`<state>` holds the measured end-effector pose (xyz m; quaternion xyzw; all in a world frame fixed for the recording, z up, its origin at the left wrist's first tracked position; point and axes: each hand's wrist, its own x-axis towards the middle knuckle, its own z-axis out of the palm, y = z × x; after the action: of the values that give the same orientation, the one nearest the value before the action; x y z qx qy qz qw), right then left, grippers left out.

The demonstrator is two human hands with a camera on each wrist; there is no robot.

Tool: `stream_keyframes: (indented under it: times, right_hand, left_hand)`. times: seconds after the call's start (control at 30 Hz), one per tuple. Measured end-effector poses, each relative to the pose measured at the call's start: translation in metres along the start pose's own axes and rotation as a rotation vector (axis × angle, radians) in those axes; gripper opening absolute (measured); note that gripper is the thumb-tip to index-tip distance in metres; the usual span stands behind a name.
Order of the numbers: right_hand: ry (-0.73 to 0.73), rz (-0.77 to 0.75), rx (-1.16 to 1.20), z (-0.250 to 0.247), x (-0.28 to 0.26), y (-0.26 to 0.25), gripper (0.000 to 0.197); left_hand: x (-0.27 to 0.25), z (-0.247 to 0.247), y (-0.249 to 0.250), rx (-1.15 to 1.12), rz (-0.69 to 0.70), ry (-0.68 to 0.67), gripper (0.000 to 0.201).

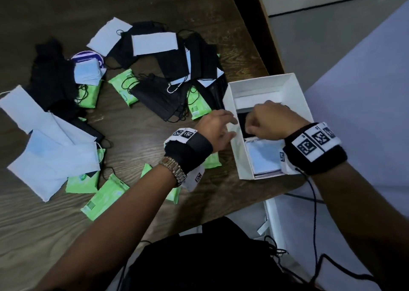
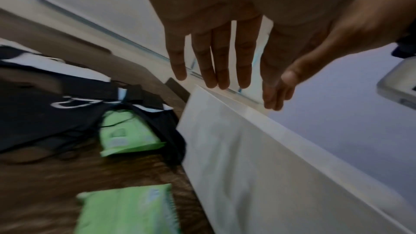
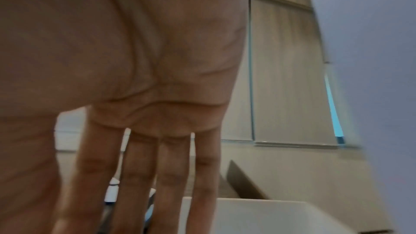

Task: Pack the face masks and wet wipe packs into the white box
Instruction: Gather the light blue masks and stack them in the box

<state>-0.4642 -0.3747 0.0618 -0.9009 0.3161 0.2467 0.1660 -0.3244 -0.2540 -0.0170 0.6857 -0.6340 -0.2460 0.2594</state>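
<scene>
The white box (image 1: 261, 84) stands open at the table's right edge. Inside lie a stack of light blue masks (image 1: 263, 155) at the near end and a black mask (image 1: 242, 122) in the middle. My right hand (image 1: 259, 122) reaches down into the box over the black mask; in the right wrist view its fingers (image 3: 146, 184) are straight and their tips are hidden. My left hand (image 1: 221, 124) hovers at the box's left wall (image 2: 247, 149) with straight fingers (image 2: 211, 77) and holds nothing. Black masks (image 1: 168, 95), pale masks (image 1: 48, 157) and green wipe packs (image 1: 124, 87) (image 2: 126, 134) are scattered on the table.
The brown wooden table (image 1: 137, 131) ends just right of the box, with grey floor (image 1: 365, 91) beyond. A purple-and-white round pack (image 1: 88, 57) sits among the masks at far left. More green packs (image 1: 106, 195) lie near my left forearm. A black cable (image 1: 314, 202) hangs from my right wrist.
</scene>
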Motion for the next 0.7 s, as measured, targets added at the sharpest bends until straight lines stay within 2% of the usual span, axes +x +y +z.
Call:
stream_keyframes:
  times: [0.07, 0.13, 0.23, 0.37, 0.53, 0.7]
  right_hand:
    - [0.086, -0.081, 0.043, -0.003, 0.019, -0.050, 0.015]
    - [0.084, -0.134, 0.059, 0.003, 0.042, -0.100, 0.017]
    - [0.052, -0.184, 0.069, 0.020, 0.075, -0.175, 0.013]
    - [0.002, -0.210, 0.083, 0.051, 0.109, -0.250, 0.017]
    - [-0.045, -0.280, 0.051, 0.086, 0.143, -0.342, 0.018]
    - [-0.007, -0.261, 0.146, 0.119, 0.170, -0.409, 0.028]
  left_hand:
    - [-0.022, -0.023, -0.025, -0.043, -0.086, 0.055, 0.033]
    - [-0.049, -0.045, -0.053, -0.048, -0.210, 0.108, 0.030]
    - [-0.099, -0.075, -0.104, 0.012, -0.392, 0.099, 0.037]
    - [-0.160, -0.104, -0.159, 0.041, -0.562, 0.067, 0.043]
    - [-0.241, -0.138, -0.223, 0.001, -0.723, 0.160, 0.031]
    - [-0.301, -0.146, -0.286, -0.023, -0.997, 0.242, 0.046]
